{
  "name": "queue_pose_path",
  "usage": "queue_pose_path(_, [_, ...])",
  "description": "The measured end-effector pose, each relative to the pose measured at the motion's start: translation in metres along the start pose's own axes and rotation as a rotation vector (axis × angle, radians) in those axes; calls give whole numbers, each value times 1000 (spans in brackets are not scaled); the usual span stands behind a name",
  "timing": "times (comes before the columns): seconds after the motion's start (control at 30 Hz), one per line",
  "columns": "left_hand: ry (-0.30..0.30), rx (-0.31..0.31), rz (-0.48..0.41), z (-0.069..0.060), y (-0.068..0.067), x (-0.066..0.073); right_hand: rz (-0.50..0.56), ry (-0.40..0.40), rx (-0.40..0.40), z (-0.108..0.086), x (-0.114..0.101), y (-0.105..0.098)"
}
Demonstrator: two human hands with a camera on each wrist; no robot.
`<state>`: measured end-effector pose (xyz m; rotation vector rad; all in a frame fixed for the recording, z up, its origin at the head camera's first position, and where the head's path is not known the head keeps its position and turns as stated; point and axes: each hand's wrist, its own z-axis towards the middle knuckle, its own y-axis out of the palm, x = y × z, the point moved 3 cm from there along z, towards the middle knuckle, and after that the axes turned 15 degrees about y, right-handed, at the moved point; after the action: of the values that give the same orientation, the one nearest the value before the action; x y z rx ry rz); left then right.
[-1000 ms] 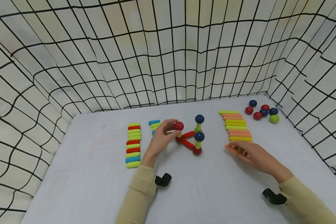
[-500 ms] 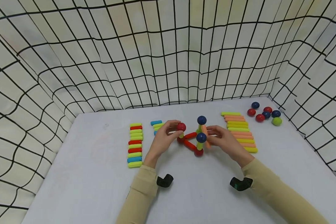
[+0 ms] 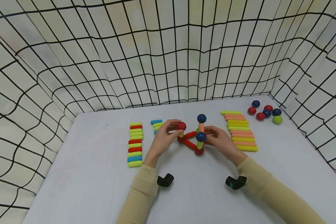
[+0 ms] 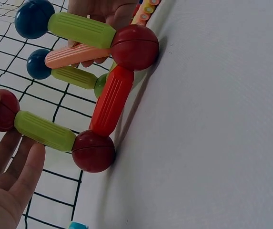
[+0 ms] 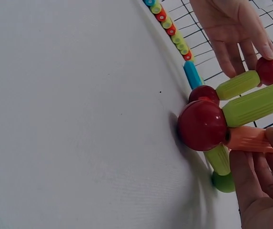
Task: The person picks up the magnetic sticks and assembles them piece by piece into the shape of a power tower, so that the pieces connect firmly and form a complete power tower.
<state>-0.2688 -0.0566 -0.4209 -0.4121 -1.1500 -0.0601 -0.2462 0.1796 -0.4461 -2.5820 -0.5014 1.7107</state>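
A ball-and-rod frame stands mid-table: red rods (image 3: 189,144) link its base balls, and lime rods (image 4: 45,131) rise to two blue balls (image 3: 201,137) and one red ball (image 3: 181,125). My left hand (image 3: 164,138) pinches that red top ball between thumb and fingers. On the frame's right side, my right hand (image 3: 222,141) grips an orange rod (image 5: 248,139) between thumb and fingers. One end of this rod lies close to a red base ball (image 5: 202,125); whether they touch, I cannot tell. A green base ball (image 5: 223,182) shows low in the right wrist view.
Short lime, red and blue rods (image 3: 135,141) form a column at left, with a few more (image 3: 156,122) behind my left hand. Longer rods (image 3: 242,132) lie in a row at right. Several loose balls (image 3: 260,116) sit at back right. Black netting (image 3: 168,62) encloses the table.
My right hand has carried the orange rod from the right-hand row to the frame, then turned it in beside the blue-topped uprights. My left hand stays on the red top ball.
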Motion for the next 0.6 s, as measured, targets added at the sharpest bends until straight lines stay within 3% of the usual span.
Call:
queue_pose_path(0.23, [34,6,-2,0,0,-1,-30,10,-9,3,1,0])
queue_pose_path(0.33, [30,2,-3,0,0,-1,-97,26,7,1,1,-2])
queue_pose_path(0.47, [-43,-43,-10,0,2,-7,-228,42,28,-6,2,-7])
queue_pose_path(0.6, [-133,-143,42,-3,6,-17,-354,17,-5,-13,6,-5])
